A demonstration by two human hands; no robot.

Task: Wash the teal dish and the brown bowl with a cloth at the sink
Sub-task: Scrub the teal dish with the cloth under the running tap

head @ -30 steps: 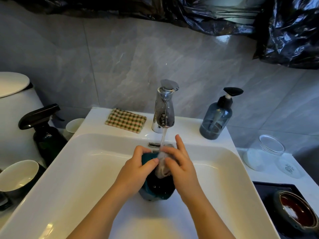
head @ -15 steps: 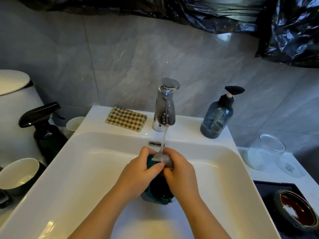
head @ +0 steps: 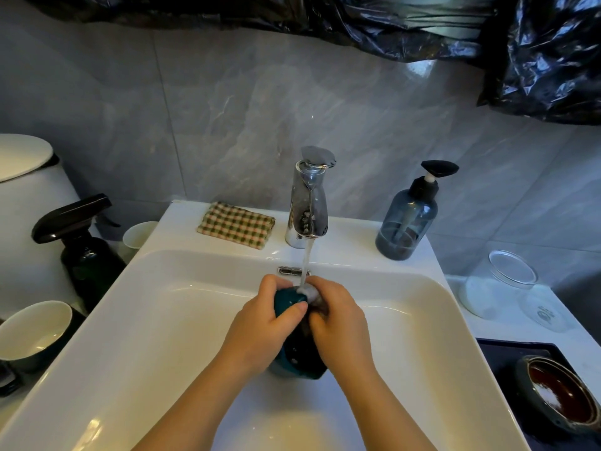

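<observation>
White sink (head: 156,320), tap (head: 309,203) running. Grips the teal dish (head: 287,301) on edge over the basin with the left hand (head: 260,333); clutches the cloth (head: 310,291) in the right hand (head: 341,330), now slid up from hollow to rim. Leaves brown bowl (head: 559,392) unwashed, right counter.

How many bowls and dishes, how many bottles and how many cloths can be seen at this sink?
Bowls and dishes: 3 (teal dish, brown bowl, pale bowl)
Bottles: 2 (spray bottle, pump bottle)
Cloths: 2 (grey cloth, checked cloth)
Total: 7
</observation>
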